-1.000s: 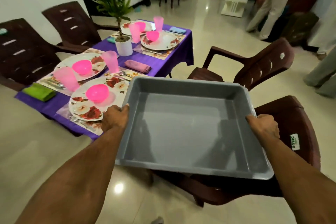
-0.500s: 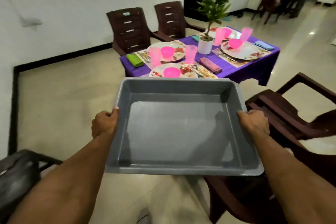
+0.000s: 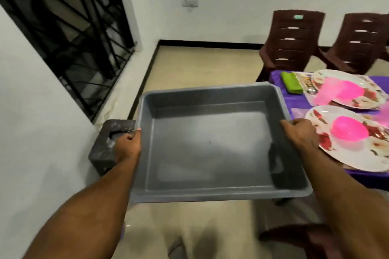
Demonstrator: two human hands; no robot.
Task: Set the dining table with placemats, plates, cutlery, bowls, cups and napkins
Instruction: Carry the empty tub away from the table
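I carry an empty grey plastic tub (image 3: pixel 210 145) in front of me at waist height. My left hand (image 3: pixel 126 146) grips its left rim and my right hand (image 3: pixel 300 134) grips its right rim. At the right edge the purple-clothed table (image 3: pixel 294 101) shows two floral plates: the near plate (image 3: pixel 328 147) holds a pink bowl (image 3: pixel 349 131), the far plate (image 3: pixel 366 82) holds a pink bowl (image 3: pixel 347 91) with a pink cup blurred beside it. A green napkin (image 3: pixel 291 85) lies at the table's far left corner.
Two dark brown plastic chairs (image 3: pixel 292 42) (image 3: pixel 357 46) stand behind the table by the white wall. A dark stool (image 3: pixel 105 149) sits by the left wall under a barred window (image 3: pixel 69 27). Part of another chair (image 3: pixel 294 235) shows at lower right. Beige floor lies ahead.
I have turned left with the tub; the table has slid from centre to the right edge of view, and the window and dark stool have come into sight.
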